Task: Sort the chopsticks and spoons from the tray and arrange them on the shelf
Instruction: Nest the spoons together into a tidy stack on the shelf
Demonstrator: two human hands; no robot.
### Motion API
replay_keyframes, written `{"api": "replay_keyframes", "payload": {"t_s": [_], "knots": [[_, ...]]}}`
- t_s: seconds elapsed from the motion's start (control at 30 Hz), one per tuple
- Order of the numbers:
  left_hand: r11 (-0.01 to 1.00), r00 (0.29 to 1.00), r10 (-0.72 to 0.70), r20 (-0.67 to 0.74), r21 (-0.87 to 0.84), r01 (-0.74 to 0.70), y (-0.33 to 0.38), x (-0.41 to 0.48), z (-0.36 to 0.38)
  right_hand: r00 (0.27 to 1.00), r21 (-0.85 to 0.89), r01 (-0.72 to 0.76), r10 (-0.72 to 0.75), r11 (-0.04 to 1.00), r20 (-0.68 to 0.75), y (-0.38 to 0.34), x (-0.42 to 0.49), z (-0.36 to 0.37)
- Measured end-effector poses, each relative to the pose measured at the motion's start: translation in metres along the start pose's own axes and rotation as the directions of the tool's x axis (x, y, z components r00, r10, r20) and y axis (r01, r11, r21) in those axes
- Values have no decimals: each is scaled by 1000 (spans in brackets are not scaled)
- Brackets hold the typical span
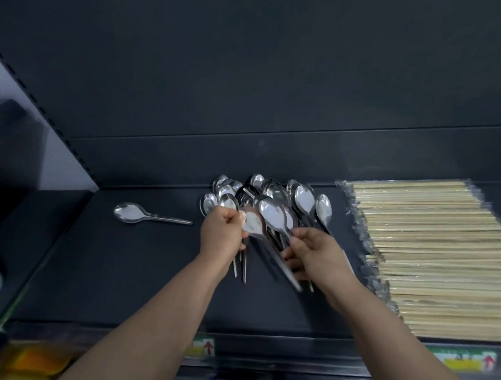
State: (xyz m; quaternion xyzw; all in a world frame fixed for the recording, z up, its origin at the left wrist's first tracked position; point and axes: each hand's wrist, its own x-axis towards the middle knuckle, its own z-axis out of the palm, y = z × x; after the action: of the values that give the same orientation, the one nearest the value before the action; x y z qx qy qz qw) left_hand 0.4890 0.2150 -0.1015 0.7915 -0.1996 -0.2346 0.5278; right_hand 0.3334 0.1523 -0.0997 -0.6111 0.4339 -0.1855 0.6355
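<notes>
Shelf: dark, matte, flat board across the middle band of the frame.
Left of centre: lone spoon, steel, lying flat, bowl up and toward frame left, handle pointing right, its tip near the heap.
Centre: spoon heap, steel, bowls fanned toward the back, handles toward the front edge. Cannot tell whether every spoon rests on the board.
Right: chopsticks, pale wood in clear wrap, laid side by side, running left-right, just beside the heap.
Front rail: price labels, yellow-green with red arrows.
</notes>
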Motion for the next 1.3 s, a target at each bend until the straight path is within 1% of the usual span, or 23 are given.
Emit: {"api": "replay_keyframes", "payload": {"t_s": [0.07, 0.2, 0.27, 0.37, 0.5, 0.57, 0.63, 0.77, 0.83, 0.93, 1.0, 1.03, 1.1, 1.17, 1.23, 1.3], "knots": [[998, 999, -10, -32, -62, 8, 1, 1, -4, 999, -22, -28, 28, 999, 24, -4, 0, 9], [994, 992, 106, -65, 6, -106, 1, 5, -14, 987, -1, -117, 116, 993, 111, -14, -5, 23], [988, 986, 152, -74, 20, -151, 3, 7, -19, 987, -37, -122, 125, 992, 103, -18, -5, 28], [989, 987, 146, -61, 8, -146, 3, 10, -23, 994, -71, -92, 97, 993, 56, -20, -3, 31], [990, 990, 139, -37, 26, -138, -6, 18, -31, 994, -260, 49, -22, 964, 108, -20, -1, 41], [994, 995, 101, -9, -39, -101, -10, 20, -39, 987, -349, 100, -48, 932, 154, -18, 3, 47], [993, 997, 69, 25, -92, -67, -12, 22, -50, 975, -417, 131, -42, 900, 217, -20, 6, 56], [990, 994, 82, 67, -122, -73, -18, 26, -79, 948, -572, 177, 18, 801, 319, -31, 10, 81], [990, 994, 85, 72, -120, -76, -20, 30, -96, 937, -624, 190, 50, 758, 347, -37, 11, 98], [994, 994, 83, 76, -78, -77, -24, 36, -122, 927, -692, 216, 78, 689, 367, -43, 11, 123], [996, 995, 86, 56, 10, -87, -31, 41, -137, 924, -731, 232, 90, 642, 372, -47, 10, 139], [994, 996, 88, 35, 65, -90, -34, 44, -145, 930, -755, 240, 80, 610, 360, -48, 10, 146], [987, 996, 87, -23, 135, -83, -41, 49, -159, 947, -800, 264, 11, 540, 320, -50, 13, 161], [991, 996, 80, -36, 110, -76, -49, 54, -174, 953, -826, 284, -48, 486, 300, -51, 19, 176], [993, 997, 72, -7, 91, -71, -53, 57, -188, 945, -825, 310, -61, 473, 320, -50, 27, 189], [990, 998, 68, 3, 120, -68, -59, 62, -201, 940, -817, 333, -92, 471, 330, -50, 35, 201]]}}
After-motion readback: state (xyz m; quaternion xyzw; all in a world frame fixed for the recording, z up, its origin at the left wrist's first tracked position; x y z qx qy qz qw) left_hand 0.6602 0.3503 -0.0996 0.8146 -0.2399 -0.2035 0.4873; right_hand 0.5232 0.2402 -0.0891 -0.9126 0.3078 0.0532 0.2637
